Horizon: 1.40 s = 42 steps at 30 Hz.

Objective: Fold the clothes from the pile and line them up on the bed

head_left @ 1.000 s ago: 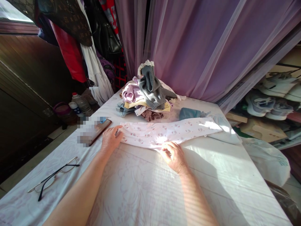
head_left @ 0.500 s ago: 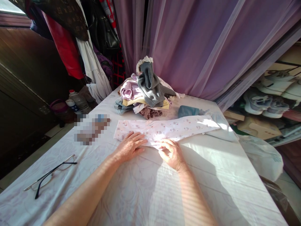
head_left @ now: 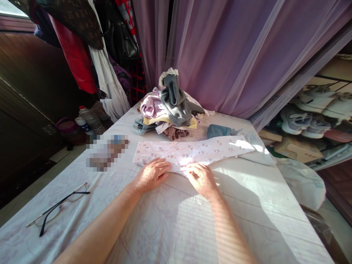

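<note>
A pale pink pair of trousers with small printed figures lies flattened into a long strip across the table, its narrower end to the right. My left hand rests open on the near edge, left of the middle, fingers lying over the cloth. My right hand touches the same edge a little further right, fingers bent and thumb apart from them. Bright sunlight washes out the cloth by its fingertips. Behind the trousers is a heap of clothes with a grey ribbed garment on top.
Eyeglasses and a pixelated item lie at the left. Beyond the trousers' right end are a teal folded cloth and a pale grey garment. A purple curtain hangs behind; shoes stand on a rack at right.
My hands stay on the near edge of the trousers, with the right hand's thumb a little closer to its fingers. The view has shifted slightly.
</note>
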Each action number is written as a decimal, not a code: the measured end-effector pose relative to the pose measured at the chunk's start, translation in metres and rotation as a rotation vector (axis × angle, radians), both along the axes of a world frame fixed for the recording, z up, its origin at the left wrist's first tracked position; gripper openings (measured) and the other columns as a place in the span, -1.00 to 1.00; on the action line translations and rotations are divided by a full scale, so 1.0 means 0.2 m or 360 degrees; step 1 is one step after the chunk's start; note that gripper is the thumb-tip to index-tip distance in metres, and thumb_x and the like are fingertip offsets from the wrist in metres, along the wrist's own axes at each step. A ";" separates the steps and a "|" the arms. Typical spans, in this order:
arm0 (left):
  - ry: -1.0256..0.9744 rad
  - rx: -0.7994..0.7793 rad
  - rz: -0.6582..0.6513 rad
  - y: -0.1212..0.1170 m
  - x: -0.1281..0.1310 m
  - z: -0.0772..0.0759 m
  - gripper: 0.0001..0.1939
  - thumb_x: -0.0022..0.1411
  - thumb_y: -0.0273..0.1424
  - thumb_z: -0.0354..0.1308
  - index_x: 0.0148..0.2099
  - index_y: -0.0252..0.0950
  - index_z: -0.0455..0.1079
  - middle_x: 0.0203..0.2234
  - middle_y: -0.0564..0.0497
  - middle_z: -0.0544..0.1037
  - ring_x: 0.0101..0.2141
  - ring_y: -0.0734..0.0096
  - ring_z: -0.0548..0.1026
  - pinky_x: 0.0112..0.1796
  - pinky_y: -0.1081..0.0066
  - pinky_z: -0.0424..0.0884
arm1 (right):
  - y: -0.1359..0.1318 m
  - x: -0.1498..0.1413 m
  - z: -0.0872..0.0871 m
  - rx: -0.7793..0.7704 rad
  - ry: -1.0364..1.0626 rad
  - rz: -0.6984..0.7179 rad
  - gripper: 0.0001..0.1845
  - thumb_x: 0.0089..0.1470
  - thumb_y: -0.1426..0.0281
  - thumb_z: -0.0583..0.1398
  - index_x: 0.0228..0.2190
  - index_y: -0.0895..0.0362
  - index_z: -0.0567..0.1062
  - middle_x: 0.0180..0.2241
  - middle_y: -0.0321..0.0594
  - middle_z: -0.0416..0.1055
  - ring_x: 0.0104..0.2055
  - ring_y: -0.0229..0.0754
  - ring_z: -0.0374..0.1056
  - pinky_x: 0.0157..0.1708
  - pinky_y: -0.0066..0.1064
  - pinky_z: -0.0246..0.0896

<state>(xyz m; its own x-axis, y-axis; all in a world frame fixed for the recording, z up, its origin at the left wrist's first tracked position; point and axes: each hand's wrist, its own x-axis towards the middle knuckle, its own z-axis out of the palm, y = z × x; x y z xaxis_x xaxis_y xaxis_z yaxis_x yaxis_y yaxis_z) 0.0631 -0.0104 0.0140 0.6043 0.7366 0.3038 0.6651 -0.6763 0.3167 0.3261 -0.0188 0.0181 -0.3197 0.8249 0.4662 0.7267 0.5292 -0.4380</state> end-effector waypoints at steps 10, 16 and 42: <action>-0.0229 0.0176 -0.0006 0.00 0.01 0.00 -0.85 0.28 -0.40 0.15 -0.16 -0.23 0.54 -0.20 0.00 0.66 -0.05 0.19 0.51 0.04 0.14 0.41 | 0.50 -0.33 0.27 -0.0330 -0.0392 -0.0018 -0.69 0.18 0.45 0.13 -0.11 0.00 0.60 -0.06 -0.28 0.56 -0.02 -0.19 0.43 0.05 -0.41 0.25; -0.0287 0.0102 -0.0024 0.00 0.02 0.01 -0.87 0.26 -0.44 0.14 -0.19 -0.27 0.53 -0.25 -0.02 0.64 -0.23 0.29 0.49 -0.13 0.26 0.46 | 0.70 -0.47 0.29 -0.0670 -0.0676 -0.0056 -0.66 0.09 0.32 0.21 -0.08 -0.03 0.61 0.01 -0.23 0.53 0.06 -0.08 0.39 0.01 -0.35 0.23; -0.0111 -0.0180 0.0117 -0.03 0.02 0.05 -0.79 0.18 -0.31 0.22 -0.10 -0.15 0.48 0.12 -0.02 0.50 0.21 0.04 0.29 0.27 -0.16 -0.10 | 0.68 -0.43 0.14 -0.0293 -0.0519 -0.0232 -0.73 0.27 0.31 0.08 -0.24 0.10 0.57 -0.20 -0.13 0.56 -0.11 -0.13 0.41 -0.13 -0.41 0.18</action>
